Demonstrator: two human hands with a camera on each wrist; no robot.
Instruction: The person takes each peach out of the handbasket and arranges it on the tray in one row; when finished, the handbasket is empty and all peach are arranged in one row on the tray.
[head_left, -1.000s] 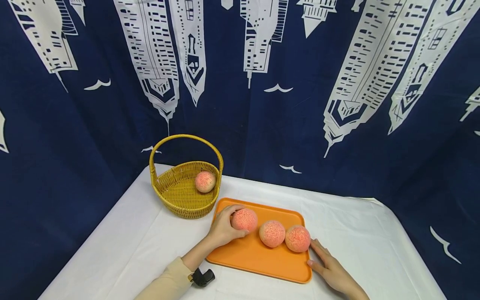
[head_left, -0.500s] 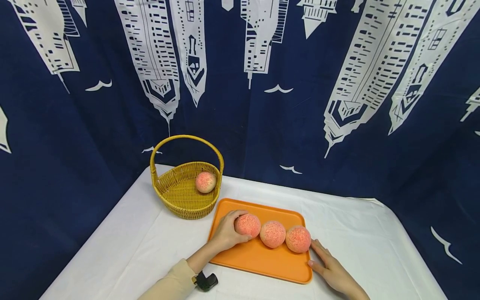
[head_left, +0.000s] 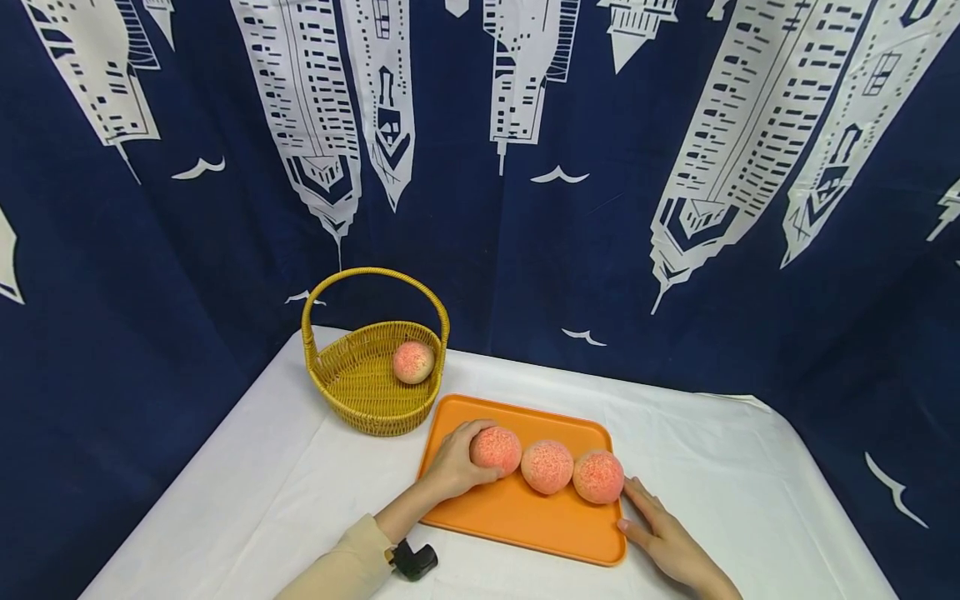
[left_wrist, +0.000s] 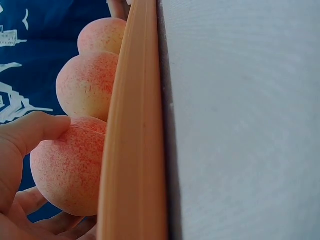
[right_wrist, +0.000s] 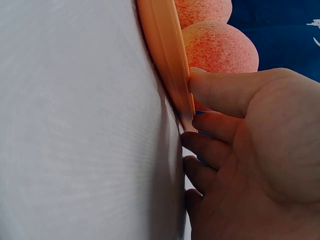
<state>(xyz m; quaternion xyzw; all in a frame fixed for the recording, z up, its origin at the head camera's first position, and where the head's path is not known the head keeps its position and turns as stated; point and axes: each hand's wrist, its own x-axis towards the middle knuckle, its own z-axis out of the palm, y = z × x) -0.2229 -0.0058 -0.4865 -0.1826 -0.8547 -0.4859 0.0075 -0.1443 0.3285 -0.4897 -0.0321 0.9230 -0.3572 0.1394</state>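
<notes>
My left hand [head_left: 457, 467] grips the leftmost peach [head_left: 497, 450] on the orange tray [head_left: 517, 525], its thumb and fingers around the fruit. In the left wrist view, the thumb presses on that peach [left_wrist: 70, 170] from above while the other fingers lie behind and below it. A middle peach [head_left: 547, 467] and a right peach [head_left: 598, 477] sit beside it in a row, close together. My right hand [head_left: 663, 537] rests at the tray's right edge; in the right wrist view the thumb touches the tray rim [right_wrist: 172, 60], with the fingers loosely bent and holding nothing.
A wicker basket [head_left: 348, 408] with a tall handle stands behind and left of the tray, holding one peach [head_left: 413, 362]. White cloth [head_left: 720, 475] covers the table. A dark blue curtain [head_left: 480, 275] with white buildings hangs behind.
My left hand has moved slightly right and toward me with its peach, which now lies close against the middle one. The right hand stays at the tray's edge.
</notes>
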